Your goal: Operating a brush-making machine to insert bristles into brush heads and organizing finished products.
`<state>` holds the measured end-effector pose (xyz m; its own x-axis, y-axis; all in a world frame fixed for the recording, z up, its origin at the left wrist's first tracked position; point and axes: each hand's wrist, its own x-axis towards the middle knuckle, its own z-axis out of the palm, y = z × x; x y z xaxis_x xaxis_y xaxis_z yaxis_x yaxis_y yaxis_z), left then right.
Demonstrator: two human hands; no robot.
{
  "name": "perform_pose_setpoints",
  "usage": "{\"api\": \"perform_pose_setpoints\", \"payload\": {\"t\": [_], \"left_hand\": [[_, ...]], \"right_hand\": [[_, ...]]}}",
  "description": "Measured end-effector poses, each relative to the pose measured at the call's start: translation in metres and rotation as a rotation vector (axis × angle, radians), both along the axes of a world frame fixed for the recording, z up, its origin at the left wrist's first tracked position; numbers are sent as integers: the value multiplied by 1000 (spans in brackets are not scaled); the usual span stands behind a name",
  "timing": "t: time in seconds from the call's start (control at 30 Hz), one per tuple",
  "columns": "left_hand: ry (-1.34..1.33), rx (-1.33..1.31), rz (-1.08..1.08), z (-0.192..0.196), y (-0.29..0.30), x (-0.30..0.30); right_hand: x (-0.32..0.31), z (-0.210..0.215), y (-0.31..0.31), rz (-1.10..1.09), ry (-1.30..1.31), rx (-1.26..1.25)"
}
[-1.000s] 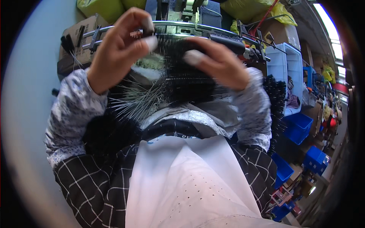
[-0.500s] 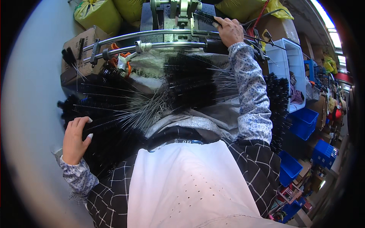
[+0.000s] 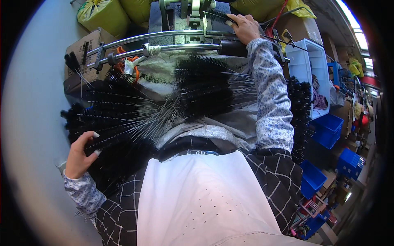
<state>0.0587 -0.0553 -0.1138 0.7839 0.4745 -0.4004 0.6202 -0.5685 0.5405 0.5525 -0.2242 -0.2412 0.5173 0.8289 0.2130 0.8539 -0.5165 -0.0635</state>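
At the top, my right hand (image 3: 245, 29) is closed on a thin black bristle brush (image 3: 217, 16), beside the metal machine head (image 3: 196, 19). The brush lies nearly level, its left end against an upright metal piece of the machine. My left hand (image 3: 80, 156) is at the left edge of a heap of black twisted-wire brushes (image 3: 111, 96). Its thumb and forefinger are apart, with nothing visible between them. Wire stems of the heaped brushes fan inward to the middle. Another bundle of brushes (image 3: 203, 88) lies below the machine, its bare wires pointing right under my right forearm.
Two bent metal rails (image 3: 164, 36) cross in front of the machine. A cardboard box (image 3: 96, 43) and a yellow sack (image 3: 101, 18) stand at the upper left. More brushes (image 3: 300, 110), a white crate (image 3: 298, 61) and blue bins (image 3: 328, 130) are on the right. A pale wall (image 3: 33, 123) is on the left.
My right hand has shifted slightly up and left, still gripping the brush by the machine. My left hand has moved a little lower beside the heap, its fingers more bent.
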Motion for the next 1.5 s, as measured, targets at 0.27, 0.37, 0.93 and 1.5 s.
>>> {"api": "perform_pose_setpoints", "payload": {"t": [0.27,0.37,0.93,1.5], "left_hand": [[-819,-275,303,-7,32,-8],[-1101,-391,383,-8,39,-7],[-1562,-610,155,40,42,0],[-1493,-509,211,33,26,27]], "right_hand": [[30,-9,19,79,-71,-81],[19,-5,3,33,-300,5],[-21,-12,18,-321,59,215],[-50,-2,46,-256,164,120]]}}
